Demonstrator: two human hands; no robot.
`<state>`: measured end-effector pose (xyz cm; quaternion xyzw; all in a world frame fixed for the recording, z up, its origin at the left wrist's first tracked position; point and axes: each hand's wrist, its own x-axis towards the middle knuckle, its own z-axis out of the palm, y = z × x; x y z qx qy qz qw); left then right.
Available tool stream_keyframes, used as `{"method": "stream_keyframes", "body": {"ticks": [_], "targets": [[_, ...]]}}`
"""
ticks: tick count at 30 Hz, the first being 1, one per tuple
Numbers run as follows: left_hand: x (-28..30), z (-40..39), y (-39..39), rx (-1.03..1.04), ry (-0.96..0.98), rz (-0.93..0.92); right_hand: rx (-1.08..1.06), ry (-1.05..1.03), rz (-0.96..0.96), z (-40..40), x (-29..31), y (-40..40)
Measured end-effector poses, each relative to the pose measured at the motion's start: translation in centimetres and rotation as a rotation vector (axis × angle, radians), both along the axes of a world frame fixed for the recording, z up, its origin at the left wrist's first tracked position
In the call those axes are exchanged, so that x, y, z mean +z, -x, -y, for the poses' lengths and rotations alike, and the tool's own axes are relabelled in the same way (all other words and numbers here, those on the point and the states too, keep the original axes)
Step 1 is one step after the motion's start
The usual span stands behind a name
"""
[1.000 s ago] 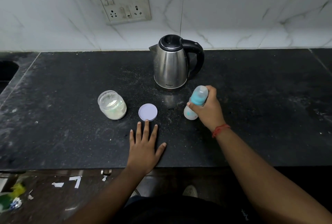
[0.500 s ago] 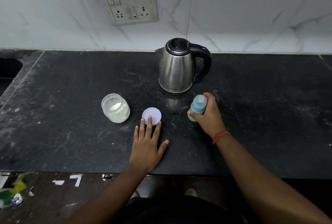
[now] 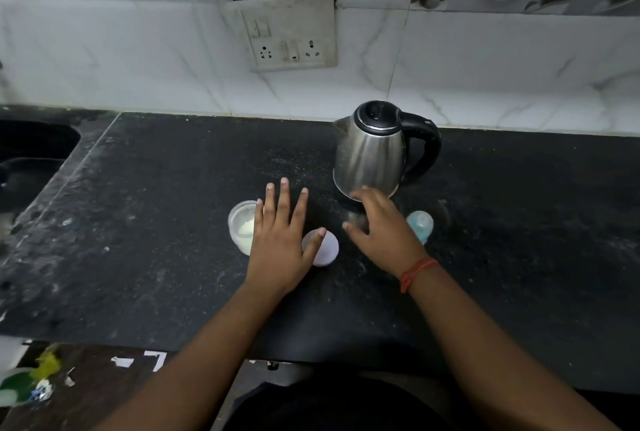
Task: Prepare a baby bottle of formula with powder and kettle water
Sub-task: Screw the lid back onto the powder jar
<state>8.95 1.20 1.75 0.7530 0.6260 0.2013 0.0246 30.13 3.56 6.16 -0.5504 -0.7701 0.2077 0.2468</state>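
Black stone makes up the tabletop (image 3: 138,223), dusted with pale specks. Nearest the viewer, two bare forearms reach forward over it. The left hand (image 3: 282,240) is spread flat, fingers straight and parted, holding nothing; its thumb lies over the round pale lid (image 3: 327,249), and its little-finger side overlaps the clear powder jar (image 3: 242,228), which stands lidless with white powder inside. I cannot tell whether the palm touches the tabletop. The right hand (image 3: 382,233), with a red thread band (image 3: 415,273) at the wrist, is blurred; its grip is loose and wide, fingers extended, closed on nothing. Just beside it on the right stands the baby bottle (image 3: 420,224), blue-topped, upright on the tabletop and free of any hand. Beyond the right fingertips sits the steel kettle (image 3: 372,157), lid down, black handle to the right. Farther back, a switch-and-socket plate (image 3: 291,34) hangs on the white tiled wall.

Half a second ago the right hand was wrapped round the bottle; it has since let go and shifted left toward the kettle's base. The left hand has moved forward from the lid's near edge, now covering part of lid and jar.
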Motion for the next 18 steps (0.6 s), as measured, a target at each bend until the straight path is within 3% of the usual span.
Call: {"method": "stream_keyframes", "body": {"ticks": [7, 13, 18], "targets": [[1.2, -1.5, 6.3, 0.158, 0.004, 0.126, 0.152, 0.286, 0.41, -1.5, -4.0, 5.3], [-1.1, -0.8, 9.9, 0.204, 0.344, 0.614, 0.141, 0.341, 0.611, -1.5, -5.7, 7.6], [-1.8, -0.2, 10.5, 0.159, 0.503, 0.749, 0.119, 0.294, 0.642, -1.3, -6.0, 8.2]]}}
